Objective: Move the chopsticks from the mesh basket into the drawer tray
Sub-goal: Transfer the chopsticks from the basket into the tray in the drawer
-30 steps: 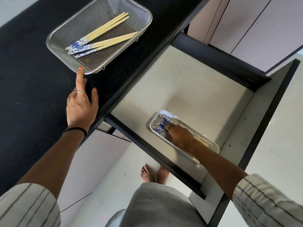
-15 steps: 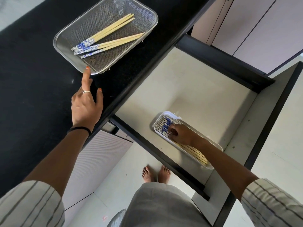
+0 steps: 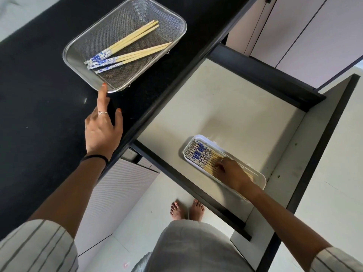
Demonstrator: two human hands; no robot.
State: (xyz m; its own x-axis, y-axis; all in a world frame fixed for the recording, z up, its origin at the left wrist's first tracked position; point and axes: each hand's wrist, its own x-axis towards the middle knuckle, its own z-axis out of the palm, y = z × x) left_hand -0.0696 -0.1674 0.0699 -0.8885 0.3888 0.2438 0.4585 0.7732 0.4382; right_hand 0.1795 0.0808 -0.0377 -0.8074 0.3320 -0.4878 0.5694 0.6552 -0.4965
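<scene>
The left hand (image 3: 103, 127) rests on the black countertop (image 3: 35, 99), fingers spread, with the index fingertip touching the near rim of the mesh basket (image 3: 177, 18). Several chopsticks (image 3: 125, 51) lie inside the basket. To the right, in the open drawer (image 3: 225, 107), the white tray (image 3: 261, 182) holds a row of chopsticks (image 3: 200, 156); the right hand (image 3: 232, 172) rests on them, fingers loosely curled, grip indeterminate.
</scene>
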